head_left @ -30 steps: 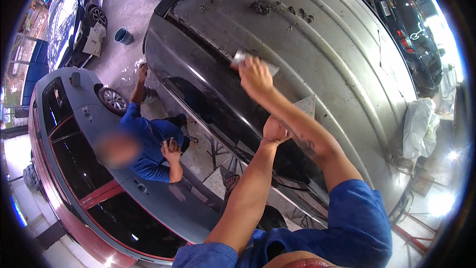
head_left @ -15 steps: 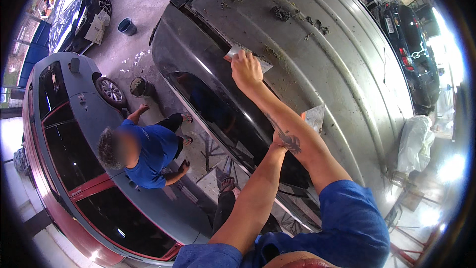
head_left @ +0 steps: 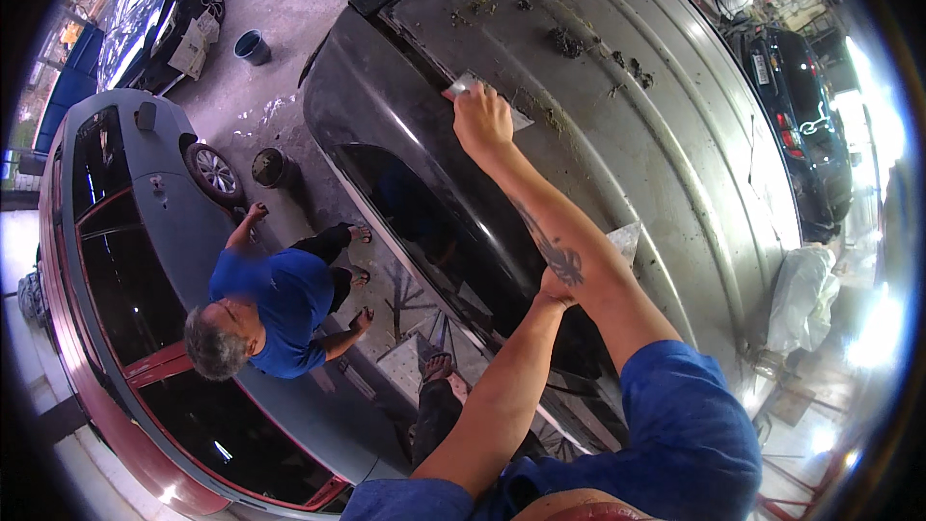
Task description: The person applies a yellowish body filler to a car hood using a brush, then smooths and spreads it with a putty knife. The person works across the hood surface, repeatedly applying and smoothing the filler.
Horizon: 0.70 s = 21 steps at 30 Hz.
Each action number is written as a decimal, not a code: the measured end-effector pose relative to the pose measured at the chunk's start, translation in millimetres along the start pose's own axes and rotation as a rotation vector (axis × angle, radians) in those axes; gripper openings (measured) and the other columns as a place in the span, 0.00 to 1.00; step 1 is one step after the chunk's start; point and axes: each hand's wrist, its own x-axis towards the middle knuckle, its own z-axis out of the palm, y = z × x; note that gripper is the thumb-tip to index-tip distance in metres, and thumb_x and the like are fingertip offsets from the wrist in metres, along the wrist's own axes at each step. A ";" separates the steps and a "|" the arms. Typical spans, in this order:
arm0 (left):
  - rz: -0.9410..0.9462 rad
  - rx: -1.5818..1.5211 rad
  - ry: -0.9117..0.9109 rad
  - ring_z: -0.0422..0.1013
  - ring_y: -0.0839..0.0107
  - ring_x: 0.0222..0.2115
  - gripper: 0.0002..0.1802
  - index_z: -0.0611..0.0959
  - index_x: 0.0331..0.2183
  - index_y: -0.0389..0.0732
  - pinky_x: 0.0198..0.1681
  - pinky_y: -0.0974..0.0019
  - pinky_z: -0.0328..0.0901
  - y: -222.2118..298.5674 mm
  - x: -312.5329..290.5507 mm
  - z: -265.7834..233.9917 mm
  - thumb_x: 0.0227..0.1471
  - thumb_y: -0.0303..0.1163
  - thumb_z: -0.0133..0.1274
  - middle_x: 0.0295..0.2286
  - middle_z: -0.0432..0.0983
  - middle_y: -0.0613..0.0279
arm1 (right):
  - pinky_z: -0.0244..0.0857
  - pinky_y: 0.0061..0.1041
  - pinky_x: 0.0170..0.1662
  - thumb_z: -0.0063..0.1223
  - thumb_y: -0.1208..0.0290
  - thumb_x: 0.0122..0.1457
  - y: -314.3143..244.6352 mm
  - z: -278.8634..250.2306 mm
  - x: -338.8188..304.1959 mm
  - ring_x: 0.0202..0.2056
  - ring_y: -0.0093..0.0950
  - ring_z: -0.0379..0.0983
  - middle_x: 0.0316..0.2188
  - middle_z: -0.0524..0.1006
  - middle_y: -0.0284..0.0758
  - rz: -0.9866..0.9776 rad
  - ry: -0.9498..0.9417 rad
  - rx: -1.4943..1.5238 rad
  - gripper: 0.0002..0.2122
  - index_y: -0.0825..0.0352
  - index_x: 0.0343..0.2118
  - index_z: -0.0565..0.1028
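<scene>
My right hand (head_left: 483, 119) is closed round a flat, wide metal scraper (head_left: 519, 122), its blade against the grey car roof (head_left: 666, 150) beside the dark channel along the roof's edge. Loose scrapings (head_left: 555, 123) lie close to the blade. My left hand (head_left: 558, 287) is mostly hidden under my right forearm. A second scraper (head_left: 625, 239) sticks out past that forearm, in line with my left hand, which appears to grip it; the fingers do not show. Dark clumps of scraped residue (head_left: 565, 41) lie farther up the roof.
A co-worker in a blue shirt (head_left: 294, 301) stands at left, between this car and a grey and red car (head_left: 164, 207). A black bucket (head_left: 271, 169) and a blue bucket (head_left: 252, 47) stand on the floor. White plastic wrapping (head_left: 803, 299) hangs by the roof's right end.
The view has shifted slightly. My right hand and its scraper have barely moved along the roof edge. The co-worker's head has tipped back and one arm has shifted.
</scene>
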 end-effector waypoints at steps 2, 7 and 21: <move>-0.104 -0.305 -0.398 0.43 0.60 0.64 0.42 0.54 0.63 0.46 0.66 0.58 0.42 1.1 1.5 -5.5 0.55 0.59 0.40 0.63 0.47 0.59 | 0.71 0.37 0.39 0.47 0.71 0.55 -4.2 5.4 3.9 0.36 0.40 0.76 0.32 0.77 0.42 0.015 0.079 0.005 0.10 0.66 0.35 0.80; -0.271 -0.620 -0.533 0.46 0.57 0.63 0.39 0.61 0.60 0.45 0.65 0.57 0.43 2.1 11.6 -23.2 0.53 0.56 0.45 0.62 0.52 0.56 | 0.69 0.37 0.40 0.45 0.65 0.60 -16.4 26.7 34.1 0.40 0.39 0.74 0.38 0.75 0.42 -0.037 0.081 0.059 0.12 0.64 0.34 0.80; -0.632 -1.014 -0.502 0.62 0.55 0.55 0.31 0.73 0.52 0.44 0.57 0.58 0.58 11.2 -15.8 28.4 0.50 0.51 0.50 0.53 0.68 0.53 | 0.72 0.34 0.36 0.50 0.69 0.54 22.3 34.9 170.5 0.36 0.37 0.78 0.31 0.79 0.41 0.147 0.298 -0.041 0.08 0.60 0.31 0.82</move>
